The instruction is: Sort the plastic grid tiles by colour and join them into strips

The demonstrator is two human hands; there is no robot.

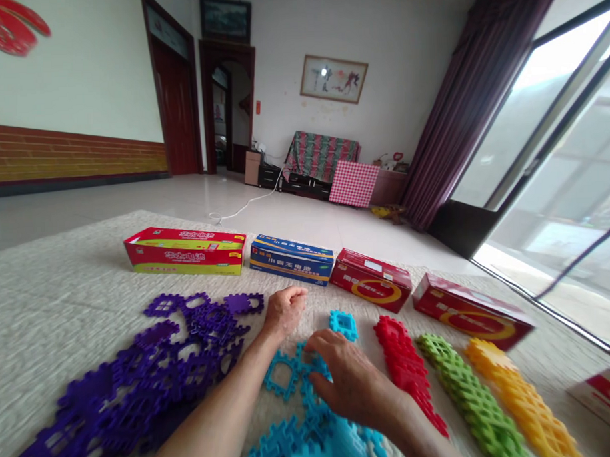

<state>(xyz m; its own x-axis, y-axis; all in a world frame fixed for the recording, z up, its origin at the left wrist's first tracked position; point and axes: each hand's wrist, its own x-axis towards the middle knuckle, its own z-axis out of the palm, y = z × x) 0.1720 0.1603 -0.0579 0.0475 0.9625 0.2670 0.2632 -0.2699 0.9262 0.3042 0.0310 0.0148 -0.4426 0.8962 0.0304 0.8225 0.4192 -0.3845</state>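
Note:
My left hand (286, 310) is curled closed just above the mat, between the purple pieces and the light-blue ones; whatever is inside its fingers, if anything, is hidden. Thumb and fingers apart, my right hand (344, 374) reaches over the light-blue interlocking plastic pieces (281, 377). A single light-blue square piece (343, 325) lies just beyond its fingers. To the left spreads a loose heap of purple interlocking pieces (155, 380). On the right, overlapping rows of red pieces (402, 358), green pieces (468, 393) and yellow pieces (521, 397) lie side by side.
Several battery cartons line the far side of the cream mat (77, 283): a red-and-green box (186, 252), a blue box (292, 261), a dark red box (371, 279) and another dark red box (470, 311). Another carton (608, 398) sits at the right edge.

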